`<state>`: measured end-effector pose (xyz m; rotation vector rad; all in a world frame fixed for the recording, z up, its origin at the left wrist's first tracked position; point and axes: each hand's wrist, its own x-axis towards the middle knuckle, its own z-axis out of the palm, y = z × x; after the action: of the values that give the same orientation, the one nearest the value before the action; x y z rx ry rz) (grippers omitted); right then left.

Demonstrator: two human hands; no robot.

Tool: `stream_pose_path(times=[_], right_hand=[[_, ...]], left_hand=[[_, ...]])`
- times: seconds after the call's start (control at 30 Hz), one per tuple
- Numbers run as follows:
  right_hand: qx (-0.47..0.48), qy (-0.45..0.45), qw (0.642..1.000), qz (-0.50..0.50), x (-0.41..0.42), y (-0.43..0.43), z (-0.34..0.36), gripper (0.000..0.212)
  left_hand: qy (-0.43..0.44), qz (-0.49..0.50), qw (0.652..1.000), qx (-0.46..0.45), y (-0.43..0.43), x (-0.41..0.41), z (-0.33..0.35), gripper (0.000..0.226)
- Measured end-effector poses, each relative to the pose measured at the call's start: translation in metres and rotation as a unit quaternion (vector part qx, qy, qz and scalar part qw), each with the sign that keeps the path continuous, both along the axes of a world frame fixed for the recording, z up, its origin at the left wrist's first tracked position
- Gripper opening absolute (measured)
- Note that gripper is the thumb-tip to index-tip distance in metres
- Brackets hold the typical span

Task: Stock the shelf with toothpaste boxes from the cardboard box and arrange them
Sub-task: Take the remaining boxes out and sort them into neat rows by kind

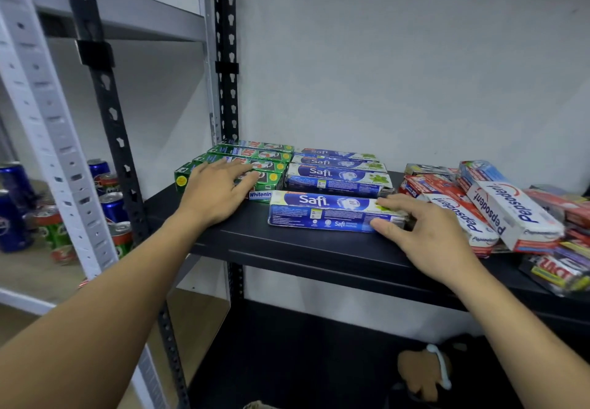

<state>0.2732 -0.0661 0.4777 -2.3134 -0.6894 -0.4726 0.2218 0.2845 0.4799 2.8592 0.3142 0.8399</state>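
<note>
Blue is the box that matters now: the front Safi box (335,212) lies on the black shelf (319,249) under your right hand (424,236), fingers spread over its right end and thumb pressing its front face, a light hold rather than a closed grip. Just beyond your fingertips sits the Safi row (338,172), apart from this box. Your left hand (217,193) rests flat and open on the green boxes (236,162). Slide the box straight back until it meets the row, keeping its long edge parallel. Mind the loose Pepsodent pile (498,213) beside your right wrist; a wide elbow could topple it.
</note>
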Motion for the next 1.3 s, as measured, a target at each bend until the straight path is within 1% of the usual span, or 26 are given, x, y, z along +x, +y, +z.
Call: stream_pose_path(times=[0.07, 0.17, 0.33, 0.43, 0.57, 0.67, 0.9, 1.03, 1.23, 1.3], right_hand=[[-0.002, -0.013, 0.999, -0.031, -0.001, -0.003, 0.000, 0.040], [0.002, -0.008, 0.998, -0.058, 0.001, -0.004, -0.001, 0.041], [-0.010, 0.026, 0.995, -0.094, 0.009, -0.001, -0.002, 0.043], [-0.016, 0.047, 0.993, -0.107, 0.014, 0.003, 0.000, 0.050], [-0.019, 0.056, 0.993, -0.099, 0.021, 0.006, 0.002, 0.052], [0.011, 0.067, 0.995, -0.080, 0.024, 0.007, 0.005, 0.051], [0.024, 0.070, 0.993, -0.087, 0.029, 0.017, 0.010, 0.054], [0.026, 0.071, 0.993, -0.094, 0.030, 0.017, 0.009, 0.061], [0.014, 0.079, 0.991, -0.104, 0.031, 0.019, 0.010, 0.076], [0.001, 0.086, 0.990, -0.107, 0.032, 0.019, 0.010, 0.072]], left_hand=[[-0.001, 0.000, 1.000, 0.000, 0.000, 0.000, 0.000, 0.072], [-0.004, 0.000, 1.000, 0.001, -0.001, 0.001, 0.000, 0.073], [-0.011, -0.004, 1.000, -0.002, -0.002, 0.000, 0.001, 0.078], [-0.010, -0.003, 1.000, -0.004, -0.003, -0.001, 0.001, 0.078], [-0.008, -0.001, 1.000, 0.001, -0.002, 0.000, 0.002, 0.075], [-0.009, -0.001, 1.000, 0.000, -0.003, 0.000, 0.002, 0.076], [-0.002, 0.003, 1.000, 0.007, -0.005, -0.001, 0.003, 0.081], [-0.018, -0.037, 0.998, 0.051, -0.018, -0.003, 0.003, 0.078], [-0.029, -0.111, 0.988, 0.107, -0.054, 0.009, 0.006, 0.070], [-0.028, -0.124, 0.985, 0.120, -0.059, 0.016, 0.005, 0.065]])
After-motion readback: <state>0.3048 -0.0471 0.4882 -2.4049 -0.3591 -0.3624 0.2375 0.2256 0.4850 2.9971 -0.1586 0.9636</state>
